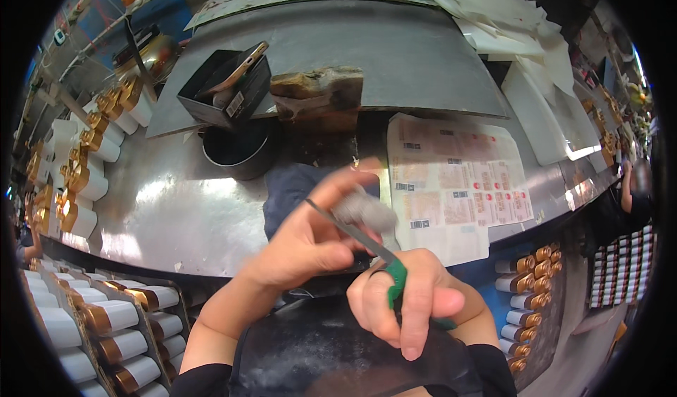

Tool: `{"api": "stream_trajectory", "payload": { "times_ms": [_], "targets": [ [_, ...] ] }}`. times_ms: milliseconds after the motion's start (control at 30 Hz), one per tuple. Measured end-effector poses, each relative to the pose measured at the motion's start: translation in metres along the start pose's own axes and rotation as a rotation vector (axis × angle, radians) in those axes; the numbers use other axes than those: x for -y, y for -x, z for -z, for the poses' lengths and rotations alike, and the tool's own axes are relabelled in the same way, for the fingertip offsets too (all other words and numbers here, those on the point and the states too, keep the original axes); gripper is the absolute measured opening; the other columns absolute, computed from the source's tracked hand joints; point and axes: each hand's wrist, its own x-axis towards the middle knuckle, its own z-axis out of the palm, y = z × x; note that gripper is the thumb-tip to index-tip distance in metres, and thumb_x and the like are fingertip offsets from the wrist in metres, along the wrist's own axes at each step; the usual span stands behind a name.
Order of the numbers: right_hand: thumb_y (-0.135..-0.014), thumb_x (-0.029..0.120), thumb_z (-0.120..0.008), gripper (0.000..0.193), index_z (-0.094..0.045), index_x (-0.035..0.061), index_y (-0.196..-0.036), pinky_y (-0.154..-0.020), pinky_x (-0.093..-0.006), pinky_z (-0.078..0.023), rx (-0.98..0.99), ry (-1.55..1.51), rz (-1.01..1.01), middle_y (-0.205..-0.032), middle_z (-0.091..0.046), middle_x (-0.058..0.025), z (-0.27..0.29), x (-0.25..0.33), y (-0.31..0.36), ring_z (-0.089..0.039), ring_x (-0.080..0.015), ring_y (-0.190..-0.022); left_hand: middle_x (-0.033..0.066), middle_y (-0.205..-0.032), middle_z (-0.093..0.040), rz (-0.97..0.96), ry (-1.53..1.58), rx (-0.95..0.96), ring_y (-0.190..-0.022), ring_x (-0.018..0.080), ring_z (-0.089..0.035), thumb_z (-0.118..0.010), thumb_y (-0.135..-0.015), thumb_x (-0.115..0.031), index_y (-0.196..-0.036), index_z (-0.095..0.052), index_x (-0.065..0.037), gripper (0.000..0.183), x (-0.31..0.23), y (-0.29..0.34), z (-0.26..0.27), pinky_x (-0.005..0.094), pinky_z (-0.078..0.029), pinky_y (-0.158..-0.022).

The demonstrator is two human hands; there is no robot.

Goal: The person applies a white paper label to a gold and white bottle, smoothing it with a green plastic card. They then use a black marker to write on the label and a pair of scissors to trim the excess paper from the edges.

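My right hand (402, 302) is closed round a pair of scissors (363, 240) with green-wrapped handles, held above my lap. Their narrow grey blade points up and left, passing in front of my left hand (303, 235). That hand is smeared by motion, its index finger stretched out and its thumb apart. Whitish-grey material (367, 212) sits at its other fingers; whether it is a finger covering or something held, I cannot tell. Beneath the hands lies a dark blue cloth (282, 196) on the table's near edge. A printed label sheet (451, 178) lies just right of them.
A dark round pot (236, 161) and a black box (204, 101) holding a phone (243, 65) stand at left. Behind the cloth is a worn block (317, 90). White bottles with gold caps (88, 178) crowd the left side. White sheets (501, 23) are piled far right.
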Motion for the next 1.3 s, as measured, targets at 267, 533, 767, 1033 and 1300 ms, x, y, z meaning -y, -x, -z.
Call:
{"api": "stream_trajectory", "payload": {
  "times_ms": [267,533,767,1033,1300],
  "targets": [
    [-0.098,0.056,-0.033,0.066,-0.071,0.0057,-0.076,-0.061,-0.0291,-0.043,-0.040,-0.145,-0.086,-0.093,-0.066,-0.0217,-0.006,-0.011,0.025,-0.054,-0.0213,-0.069,0.0072,-0.098,-0.067,0.039,-0.207,0.301,-0.095,0.0154,-0.062,-0.076,-0.077,-0.017,-0.102,-0.065,0.002,0.033,0.005,0.015,0.016,0.0281,-0.047,-0.087],
    [-0.095,0.061,-0.028,0.071,-0.067,0.0022,-0.102,-0.063,-0.0302,-0.053,-0.079,0.009,0.024,-0.101,-0.060,-0.0347,-0.010,-0.013,0.041,-0.065,-0.0275,-0.071,0.0128,-0.129,-0.054,0.128,0.136,0.277,-0.124,0.0226,-0.048,-0.086,-0.066,-0.028,-0.137,-0.041,0.003,0.089,0.022,0.034,-0.001,0.0345,-0.034,-0.107],
    [-0.067,0.073,-0.051,0.096,-0.053,0.0050,-0.134,-0.082,-0.0295,-0.048,-0.211,0.792,-0.191,-0.121,-0.063,-0.0108,-0.019,-0.006,0.034,-0.060,-0.0235,-0.107,0.0060,-0.111,-0.063,0.031,-0.345,0.046,-0.098,0.0126,-0.062,-0.072,-0.074,0.000,-0.130,-0.053,-0.001,0.059,0.018,0.042,-0.016,0.0263,-0.050,-0.085],
    [-0.069,0.071,-0.053,0.090,-0.056,0.0031,-0.130,-0.074,-0.0278,-0.052,-0.178,1.124,-0.136,-0.115,-0.067,-0.0123,-0.021,0.003,0.033,-0.068,-0.0245,-0.095,0.0092,-0.111,-0.064,-0.311,-0.530,-0.045,-0.098,0.0150,-0.062,-0.068,-0.079,0.001,-0.119,-0.060,0.002,0.041,0.031,0.051,0.005,0.0297,-0.050,-0.088],
    [-0.077,0.033,-0.076,0.046,-0.060,0.0066,-0.111,-0.063,-0.0266,-0.053,-0.154,1.673,0.086,-0.108,-0.069,-0.0141,-0.041,0.014,0.028,-0.068,-0.0249,-0.080,0.0084,-0.099,-0.063,-0.703,-1.350,-0.416,-0.078,0.0165,-0.064,-0.075,-0.071,0.002,-0.108,-0.066,-0.004,0.038,0.012,0.038,0.003,0.0273,-0.052,-0.072]
  ]
}}
